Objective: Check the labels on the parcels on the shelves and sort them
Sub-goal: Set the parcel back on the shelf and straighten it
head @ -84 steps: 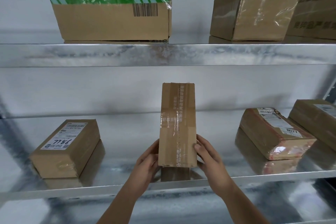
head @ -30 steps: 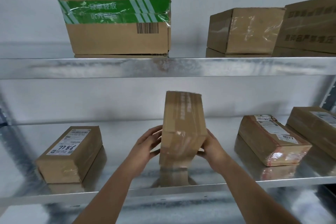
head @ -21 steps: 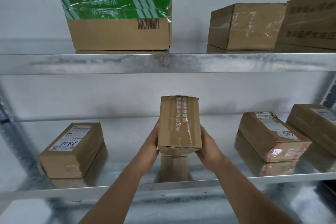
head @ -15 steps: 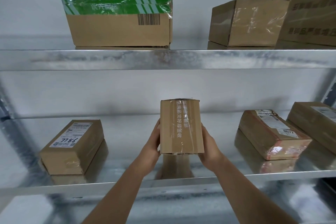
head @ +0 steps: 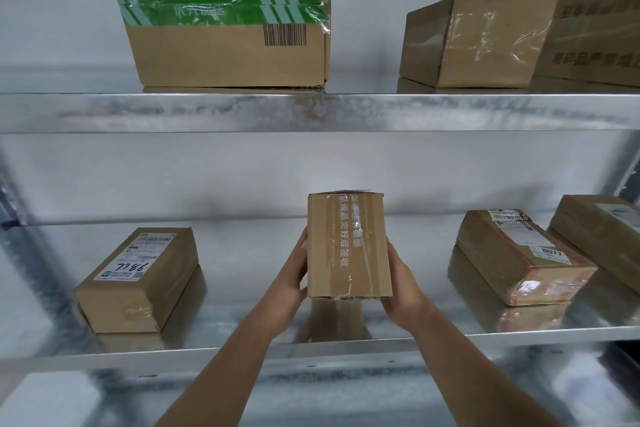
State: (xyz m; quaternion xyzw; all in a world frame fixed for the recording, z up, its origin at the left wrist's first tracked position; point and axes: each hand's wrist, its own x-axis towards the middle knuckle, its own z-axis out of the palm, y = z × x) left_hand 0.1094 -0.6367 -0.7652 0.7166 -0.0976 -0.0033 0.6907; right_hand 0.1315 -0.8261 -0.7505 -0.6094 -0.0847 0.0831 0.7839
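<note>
A small brown parcel (head: pixel 349 246) is being held up between the two hands, lifted clear of the middle shelf (head: pixel 242 333), with its dim reflection showing on the metal directly beneath it. A taped face with pale printed characters is being turned towards the camera; no white label is being shown on that face. The left hand (head: pixel 292 279) is being pressed against the parcel's left side, thumb lying along the front edge and fingers wrapped behind, so the parcel is being gripped there. The right hand (head: pixel 398 282) is being clamped on the opposite side in the same way, its fingers hidden behind the cardboard.

Well out to the left of the left hand, a labelled parcel (head: pixel 138 279) is lying flat on the same shelf, a white label with handwritten digits facing up. To the right of the right hand, a plastic-wrapped parcel (head: pixel 519 258) is resting at an angle, a label reading 8077 being displayed on top. Just beyond it, at the frame's right edge, another box (head: pixel 602 236) is lying touching or very nearly touching it; which cannot be told.

Above the hands, the upper shelf (head: pixel 346 113) is being occupied by a large carton (head: pixel 225 14) wrapped with green tape and bearing a barcode. Up and to the right, a plain taped box (head: pixel 474 40) is sitting beside a printed carton (head: pixel 595 35) cut off by the frame.
</note>
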